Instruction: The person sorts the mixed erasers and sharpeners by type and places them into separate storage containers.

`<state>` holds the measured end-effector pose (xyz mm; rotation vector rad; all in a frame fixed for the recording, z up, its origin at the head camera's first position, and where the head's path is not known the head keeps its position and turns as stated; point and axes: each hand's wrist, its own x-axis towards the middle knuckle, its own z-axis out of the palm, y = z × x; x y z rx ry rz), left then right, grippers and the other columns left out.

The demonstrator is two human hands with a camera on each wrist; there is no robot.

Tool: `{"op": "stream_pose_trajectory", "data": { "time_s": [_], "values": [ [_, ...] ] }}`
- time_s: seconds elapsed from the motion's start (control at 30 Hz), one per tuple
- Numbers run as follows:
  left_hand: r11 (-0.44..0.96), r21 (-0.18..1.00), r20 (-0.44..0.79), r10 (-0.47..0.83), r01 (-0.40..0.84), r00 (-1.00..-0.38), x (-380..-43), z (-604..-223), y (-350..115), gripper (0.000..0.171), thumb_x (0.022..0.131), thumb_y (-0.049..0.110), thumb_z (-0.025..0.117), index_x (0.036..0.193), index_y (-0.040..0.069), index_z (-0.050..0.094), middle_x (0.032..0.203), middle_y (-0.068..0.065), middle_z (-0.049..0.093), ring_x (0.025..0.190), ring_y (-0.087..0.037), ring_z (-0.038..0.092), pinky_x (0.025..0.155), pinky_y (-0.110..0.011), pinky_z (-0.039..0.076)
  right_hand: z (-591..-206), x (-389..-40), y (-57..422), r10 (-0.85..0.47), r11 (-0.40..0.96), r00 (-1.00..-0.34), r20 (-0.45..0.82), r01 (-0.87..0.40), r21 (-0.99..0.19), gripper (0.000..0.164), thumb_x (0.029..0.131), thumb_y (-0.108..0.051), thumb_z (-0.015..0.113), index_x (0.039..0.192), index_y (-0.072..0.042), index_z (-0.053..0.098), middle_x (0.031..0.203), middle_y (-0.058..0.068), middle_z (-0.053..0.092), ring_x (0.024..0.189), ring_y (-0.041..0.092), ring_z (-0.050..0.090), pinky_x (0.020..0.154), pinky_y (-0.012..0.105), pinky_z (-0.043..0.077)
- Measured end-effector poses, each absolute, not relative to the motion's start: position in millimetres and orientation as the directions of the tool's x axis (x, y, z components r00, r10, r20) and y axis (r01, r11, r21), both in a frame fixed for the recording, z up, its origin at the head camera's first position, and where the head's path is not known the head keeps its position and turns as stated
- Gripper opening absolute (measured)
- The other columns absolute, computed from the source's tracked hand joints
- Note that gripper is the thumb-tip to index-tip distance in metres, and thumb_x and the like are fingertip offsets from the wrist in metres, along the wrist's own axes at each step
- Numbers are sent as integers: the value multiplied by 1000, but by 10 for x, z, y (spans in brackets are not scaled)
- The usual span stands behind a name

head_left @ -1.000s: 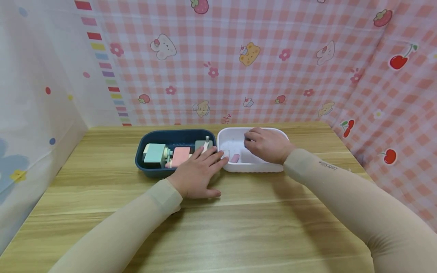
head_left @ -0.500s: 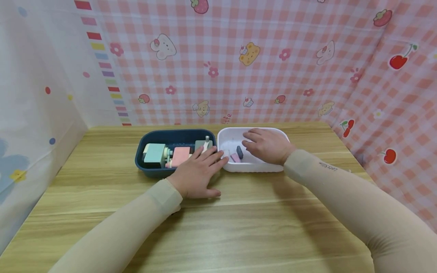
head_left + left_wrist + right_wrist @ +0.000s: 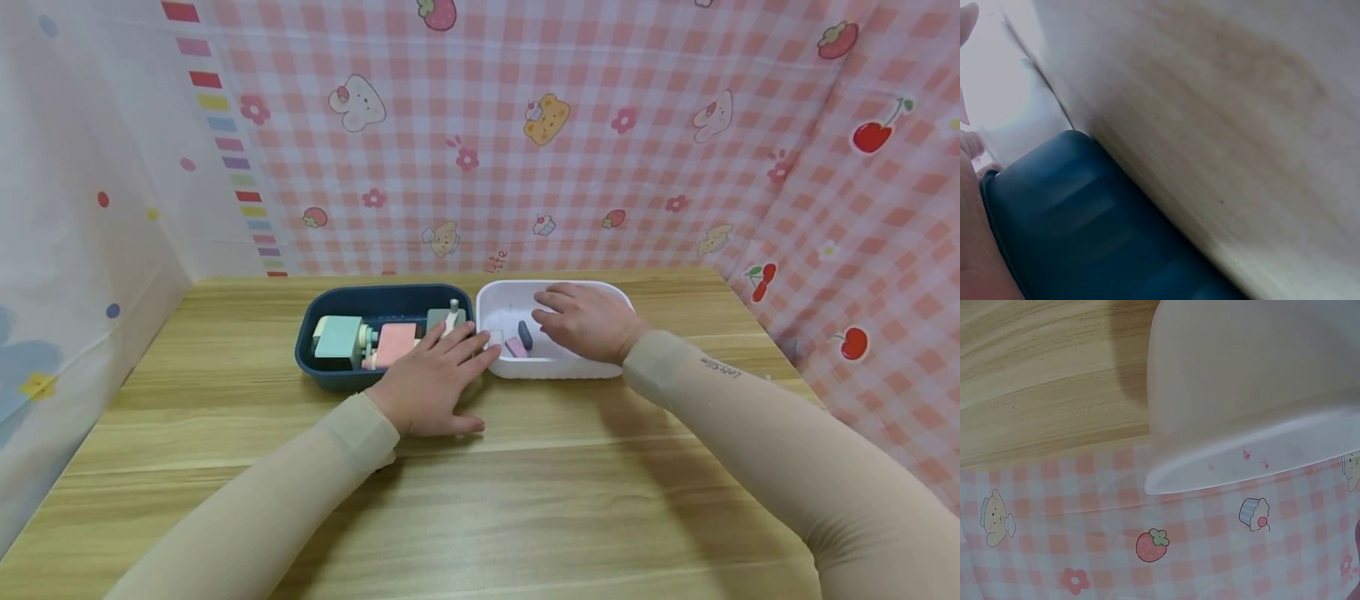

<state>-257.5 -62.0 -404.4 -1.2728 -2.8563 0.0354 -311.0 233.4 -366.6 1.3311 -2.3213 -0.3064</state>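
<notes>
In the head view my left hand (image 3: 435, 379) lies spread over the front right corner of the dark blue bin (image 3: 352, 379), its fingertips reaching to the left edge of the white bin (image 3: 555, 368). No object is gripped in it. My right hand (image 3: 588, 321) hangs over the right part of the white bin, fingers loosely bent, nothing visible held; its thumb is hidden. A small dark grey block (image 3: 525, 335) stands in the white bin just left of those fingers. Against it lies a small pinkish-purple block (image 3: 516, 347). Something pale beside my left fingertips is unclear.
The blue bin holds a pale teal block (image 3: 339, 337), a pink block (image 3: 396, 342) and a grey block (image 3: 442, 317) with a white, metal-tipped stick (image 3: 452, 313). Both bins stand side by side near the back of the wooden table (image 3: 525, 500), before a checked cloth (image 3: 480, 167).
My right hand has let go of the dark grey block, which now stands in the white bin. The pinkish-purple block has shifted slightly. My left hand has stayed in place.
</notes>
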Motion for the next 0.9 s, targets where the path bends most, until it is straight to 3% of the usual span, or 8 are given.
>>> {"op": "stream_pose_trajectory", "data": {
  "time_s": [0.9],
  "values": [
    [674,11,-3,738,738,-674,-2573,-4002,-646,96,93,71,63,168,21,29,176,-6,25,166,-30,8,133,-59,4,-3699,-3051,2337,-821,571,-508,261,-734,366,35,96,-28,79,124,-8,74,132,16,74,124,34,69,107,48,56]
  ]
}}
